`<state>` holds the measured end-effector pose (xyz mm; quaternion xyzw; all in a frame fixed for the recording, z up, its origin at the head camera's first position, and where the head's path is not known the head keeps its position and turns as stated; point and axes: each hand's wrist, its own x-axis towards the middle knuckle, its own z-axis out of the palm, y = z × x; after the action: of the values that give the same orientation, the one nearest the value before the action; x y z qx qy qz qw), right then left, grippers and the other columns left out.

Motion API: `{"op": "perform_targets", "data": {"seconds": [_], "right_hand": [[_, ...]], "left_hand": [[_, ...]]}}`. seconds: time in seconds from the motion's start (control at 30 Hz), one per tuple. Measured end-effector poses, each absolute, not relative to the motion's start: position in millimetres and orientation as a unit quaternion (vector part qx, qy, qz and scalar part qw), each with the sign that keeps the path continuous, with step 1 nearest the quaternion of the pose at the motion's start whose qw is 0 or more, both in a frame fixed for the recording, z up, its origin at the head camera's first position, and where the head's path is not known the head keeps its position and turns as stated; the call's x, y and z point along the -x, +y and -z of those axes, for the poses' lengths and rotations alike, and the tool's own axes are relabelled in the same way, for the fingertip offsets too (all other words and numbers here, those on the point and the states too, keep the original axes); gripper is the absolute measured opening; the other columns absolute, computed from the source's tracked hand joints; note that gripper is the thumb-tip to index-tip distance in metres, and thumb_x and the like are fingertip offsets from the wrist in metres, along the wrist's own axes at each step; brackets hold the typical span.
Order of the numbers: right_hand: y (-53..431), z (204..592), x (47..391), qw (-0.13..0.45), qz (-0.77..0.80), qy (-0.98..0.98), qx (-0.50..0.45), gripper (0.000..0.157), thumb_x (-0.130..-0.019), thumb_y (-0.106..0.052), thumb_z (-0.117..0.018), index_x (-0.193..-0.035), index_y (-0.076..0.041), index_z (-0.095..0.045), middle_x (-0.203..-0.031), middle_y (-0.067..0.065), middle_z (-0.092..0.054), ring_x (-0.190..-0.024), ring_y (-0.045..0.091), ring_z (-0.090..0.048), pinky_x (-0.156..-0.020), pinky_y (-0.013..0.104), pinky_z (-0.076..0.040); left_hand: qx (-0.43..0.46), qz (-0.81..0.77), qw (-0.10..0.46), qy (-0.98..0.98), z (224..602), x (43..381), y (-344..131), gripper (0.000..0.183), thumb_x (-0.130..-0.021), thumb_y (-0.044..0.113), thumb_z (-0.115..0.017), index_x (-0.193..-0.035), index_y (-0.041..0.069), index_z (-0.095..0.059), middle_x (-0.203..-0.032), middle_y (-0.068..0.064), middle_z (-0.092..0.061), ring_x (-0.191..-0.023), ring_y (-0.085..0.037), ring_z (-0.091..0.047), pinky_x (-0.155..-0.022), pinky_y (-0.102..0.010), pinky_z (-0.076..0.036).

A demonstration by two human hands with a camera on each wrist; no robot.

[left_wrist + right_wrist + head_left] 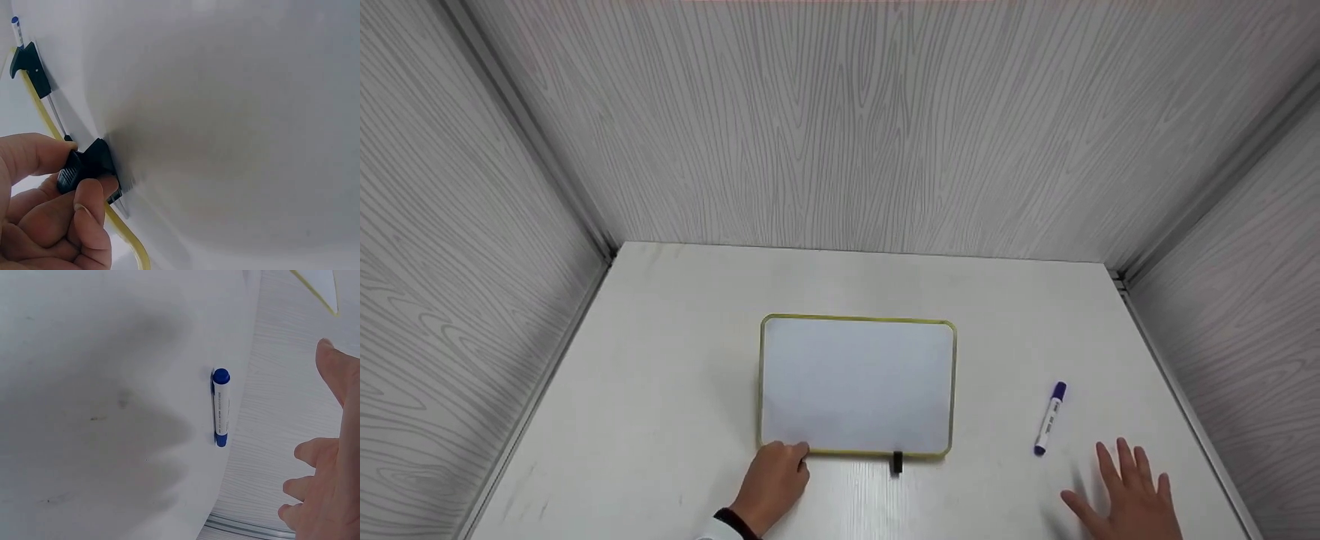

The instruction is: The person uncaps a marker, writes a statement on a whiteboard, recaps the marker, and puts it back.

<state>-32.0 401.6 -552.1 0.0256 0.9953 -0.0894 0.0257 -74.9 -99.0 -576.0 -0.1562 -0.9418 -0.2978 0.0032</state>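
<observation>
A small whiteboard (856, 384) with a yellow frame stands at the middle of the table. At its lower left corner, my left hand (774, 480) pinches a black clip-like foot (90, 166) on the frame between thumb and fingers. A second black foot (897, 462) sits further right along the same lower edge. My right hand (1132, 499) is spread over the table at the right, fingers straight and holding nothing. Beyond its fingertips lies a marker pen (1048, 420), white with blue ends, also seen in the right wrist view (221, 408).
The white table (660, 360) is bounded by a grey wood-grain panel (855, 135) at the back and by similar panels at both sides. Dark smudges (98, 418) mark the tabletop in the right wrist view.
</observation>
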Motion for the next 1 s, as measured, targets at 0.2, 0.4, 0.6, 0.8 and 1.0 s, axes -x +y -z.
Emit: {"op": "perform_targets", "data": {"seconds": [0.2, 0.4, 0.6, 0.8, 1.0], "right_hand": [[400.3, 555.1, 29.4, 0.012, 0.084, 0.996, -0.025, 0.104, -0.089, -0.066, -0.070, -0.149, 0.014, -0.043, -0.153, 0.046, -0.030, -0.141, 0.065, -0.026, -0.106, 0.084, -0.018], [398.4, 553.8, 32.2, 0.001, 0.088, 0.996, -0.022, 0.103, -0.089, -0.065, -0.071, -0.149, 0.014, -0.043, -0.153, 0.046, -0.031, -0.141, 0.064, -0.026, -0.106, 0.083, -0.017], [396.1, 551.8, 33.6, 0.004, 0.086, 0.996, -0.024, 0.103, -0.089, -0.064, -0.071, -0.149, 0.014, -0.043, -0.153, 0.046, -0.031, -0.140, 0.065, -0.026, -0.106, 0.083, -0.017], [395.0, 549.2, 33.6, 0.018, 0.087, 0.996, -0.030, 0.104, -0.091, -0.066, -0.067, -0.151, 0.014, -0.040, -0.154, 0.046, -0.028, -0.142, 0.064, -0.024, -0.107, 0.083, -0.015], [395.2, 548.4, 36.5, 0.031, 0.089, 0.995, -0.029, 0.103, -0.093, -0.066, -0.065, -0.152, 0.015, -0.038, -0.155, 0.046, -0.025, -0.143, 0.065, -0.023, -0.108, 0.083, -0.015]], "left_hand": [[0.181, 0.291, -0.003, -0.939, 577.9, 71.9, -91.3, 0.021, -0.084, -0.010, -0.069, -0.072, 0.008, -0.065, -0.057, -0.001, -0.055, -0.056, -0.010, -0.056, -0.052, -0.026, -0.044], [0.193, 0.290, 0.002, -0.937, 577.6, 69.4, -83.8, 0.026, -0.084, -0.010, -0.069, -0.069, 0.010, -0.059, -0.054, 0.002, -0.047, -0.053, -0.006, -0.048, -0.050, -0.024, -0.039], [0.200, 0.291, -0.005, -0.935, 577.0, 68.6, -76.5, 0.028, -0.084, -0.010, -0.068, -0.067, 0.010, -0.059, -0.051, 0.003, -0.042, -0.052, -0.003, -0.042, -0.049, -0.023, -0.034], [0.206, 0.291, -0.017, -0.934, 575.0, 66.9, -69.3, 0.028, -0.086, -0.009, -0.067, -0.066, 0.010, -0.060, -0.051, 0.003, -0.043, -0.051, -0.003, -0.044, -0.048, -0.023, -0.034], [0.211, 0.279, -0.019, -0.937, 575.5, 63.2, -62.2, 0.033, -0.086, -0.008, -0.066, -0.063, 0.012, -0.054, -0.051, 0.004, -0.039, -0.051, -0.003, -0.038, -0.048, -0.022, -0.030]]}}
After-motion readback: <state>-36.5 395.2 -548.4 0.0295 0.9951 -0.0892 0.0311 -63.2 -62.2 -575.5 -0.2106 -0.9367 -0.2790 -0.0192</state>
